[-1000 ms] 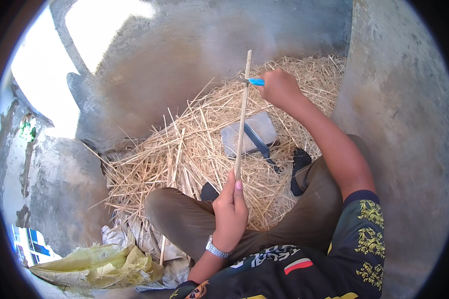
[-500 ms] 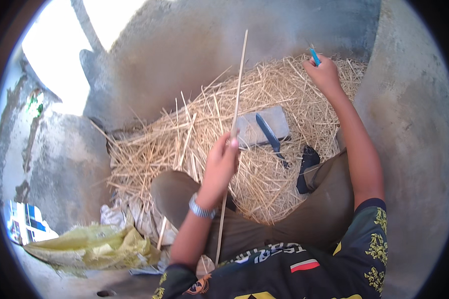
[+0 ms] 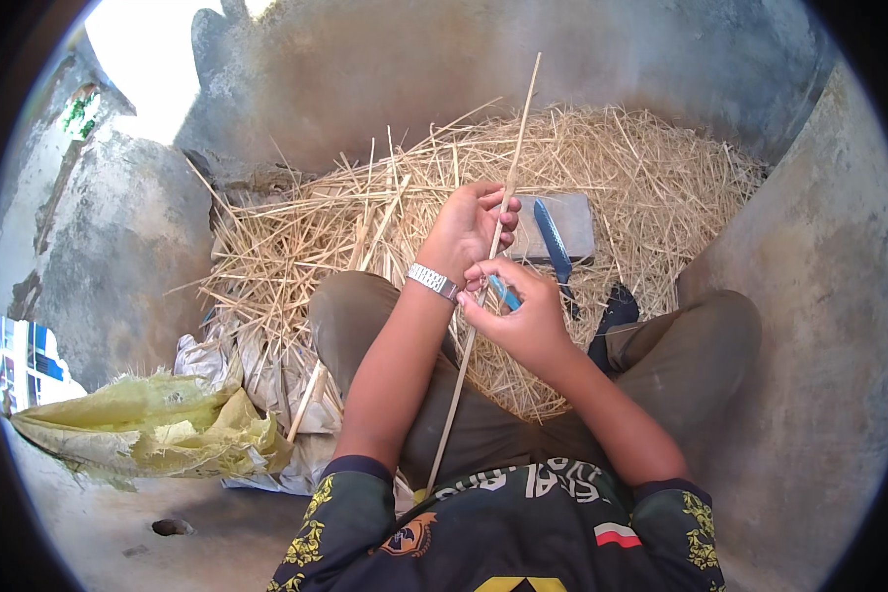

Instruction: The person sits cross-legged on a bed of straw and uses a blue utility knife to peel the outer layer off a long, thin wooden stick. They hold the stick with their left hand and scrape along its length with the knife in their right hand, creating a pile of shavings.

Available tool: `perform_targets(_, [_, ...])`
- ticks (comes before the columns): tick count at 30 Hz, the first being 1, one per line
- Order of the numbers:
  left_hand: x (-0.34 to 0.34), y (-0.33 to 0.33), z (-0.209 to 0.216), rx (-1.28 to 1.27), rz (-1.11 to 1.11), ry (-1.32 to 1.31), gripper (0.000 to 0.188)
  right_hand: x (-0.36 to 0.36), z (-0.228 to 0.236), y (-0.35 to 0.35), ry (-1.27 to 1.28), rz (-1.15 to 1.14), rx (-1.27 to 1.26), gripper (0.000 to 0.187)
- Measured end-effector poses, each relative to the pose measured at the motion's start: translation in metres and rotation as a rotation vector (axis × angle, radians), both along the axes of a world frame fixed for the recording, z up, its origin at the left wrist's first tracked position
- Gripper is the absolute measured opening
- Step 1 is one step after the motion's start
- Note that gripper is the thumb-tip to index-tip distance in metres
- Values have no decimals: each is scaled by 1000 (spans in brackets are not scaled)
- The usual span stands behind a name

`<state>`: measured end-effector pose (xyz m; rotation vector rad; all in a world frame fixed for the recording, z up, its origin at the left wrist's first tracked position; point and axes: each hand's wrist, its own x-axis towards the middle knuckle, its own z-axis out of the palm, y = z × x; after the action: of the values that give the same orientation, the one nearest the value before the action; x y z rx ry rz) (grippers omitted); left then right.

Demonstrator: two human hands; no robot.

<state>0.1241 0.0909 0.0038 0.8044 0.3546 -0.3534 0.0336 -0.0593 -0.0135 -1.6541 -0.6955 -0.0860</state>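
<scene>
Right hand, clutching a blue tool, just swung back beside the left hand, which is curled round the pale strip; guess both are working it now.

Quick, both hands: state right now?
Left hand: loosely closed, holding a long thin straw-coloured stick.
Right hand: closed, holding a small blue-handled tool; whether it grips the stick cannot be told.

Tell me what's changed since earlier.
The right hand, gripping the blue tool, has swung in from the upper right to beside the left hand, which has moved up the thin strip from near its lower end. That end now reaches the shirt. The dark knife stays on the grey block.
</scene>
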Motion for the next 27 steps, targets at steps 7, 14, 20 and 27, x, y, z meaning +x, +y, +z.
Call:
perform_targets(7, [-1,12,1,-34,99,49,18,-1,8,3,-246,59,-63,32])
perform_targets(14, [2,17,-4,-153,140,91,21,-18,-4,19,-276,-102,29,26])
perform_targets(20, [-11,-1,4,75,209,26,32,-23,3,22,-272,-113,81,28])
perform_targets(27, [-10,-14,-12,133,287,-15,41,-22,11,17,-223,-111,-64,24])
